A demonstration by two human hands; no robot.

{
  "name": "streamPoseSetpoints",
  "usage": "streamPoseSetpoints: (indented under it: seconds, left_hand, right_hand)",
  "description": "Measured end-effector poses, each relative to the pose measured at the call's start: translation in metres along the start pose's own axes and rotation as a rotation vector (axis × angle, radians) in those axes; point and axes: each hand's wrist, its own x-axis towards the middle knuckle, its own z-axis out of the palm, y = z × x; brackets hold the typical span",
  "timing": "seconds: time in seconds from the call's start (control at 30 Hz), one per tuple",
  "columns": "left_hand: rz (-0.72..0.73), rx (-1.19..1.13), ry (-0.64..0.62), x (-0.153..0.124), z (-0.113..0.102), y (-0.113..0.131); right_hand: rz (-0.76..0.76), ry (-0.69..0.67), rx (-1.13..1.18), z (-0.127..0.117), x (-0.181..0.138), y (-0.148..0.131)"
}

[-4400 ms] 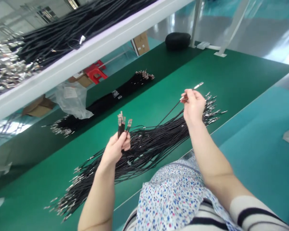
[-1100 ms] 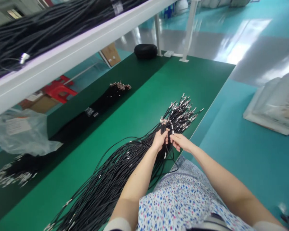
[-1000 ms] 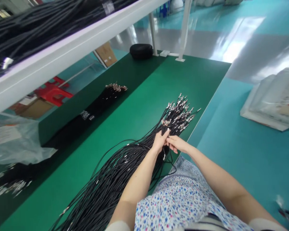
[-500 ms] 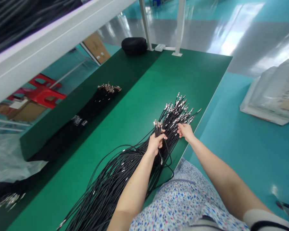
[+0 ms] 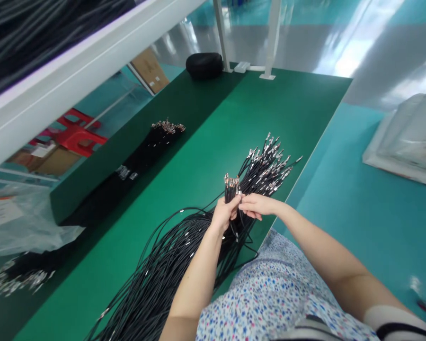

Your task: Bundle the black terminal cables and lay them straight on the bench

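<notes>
My left hand (image 5: 226,212) is closed around a small bunch of black cables (image 5: 230,192), whose metal terminal ends point upward. Right beside it, touching at the fingertips, my right hand (image 5: 257,205) pinches what looks like the end of one more cable at the bunch's edge. Beneath both hands lies a large loose bundle of black cables (image 5: 170,274) along the green table. Its shiny terminals (image 5: 270,166) fan out just beyond my right hand. The exact thing between my right fingertips is partly hidden.
Another black cable bundle (image 5: 102,199) lies along the table's (image 5: 213,156) far side, partly under a clear plastic bag (image 5: 17,220). A black case (image 5: 204,65) sits by the shelf posts. A white shelf (image 5: 92,61) holding cables overhangs at upper left. Wrapped packages (image 5: 404,142) stand at right.
My right hand has moved left from the terminals of the large bundle to the bunch in my left hand. The left hand keeps its grip. The view has shifted slightly.
</notes>
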Motion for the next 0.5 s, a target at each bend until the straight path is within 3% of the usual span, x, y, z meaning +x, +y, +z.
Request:
streamPoseSetpoints:
  seconds: [0.17, 0.33, 0.4, 0.5]
  left_hand:
    - [0.133, 0.134, 0.150, -0.008, 0.005, 0.001]
    - [0.234, 0.144, 0.336, -0.026, 0.001, -0.001]
    - [0.217, 0.129, 0.348, -0.034, -0.002, -0.003]
    - [0.196, 0.144, 0.288, -0.045, -0.003, -0.006]
  right_hand:
    - [-0.166, 0.359, -0.057, 0.025, -0.004, 0.009]
    - [-0.259, 0.594, 0.014, 0.032, -0.017, 0.008]
    - [-0.272, 0.660, 0.065, 0.032, -0.021, 0.004]
    - [-0.329, 0.633, -0.031, 0.035, -0.022, -0.006]
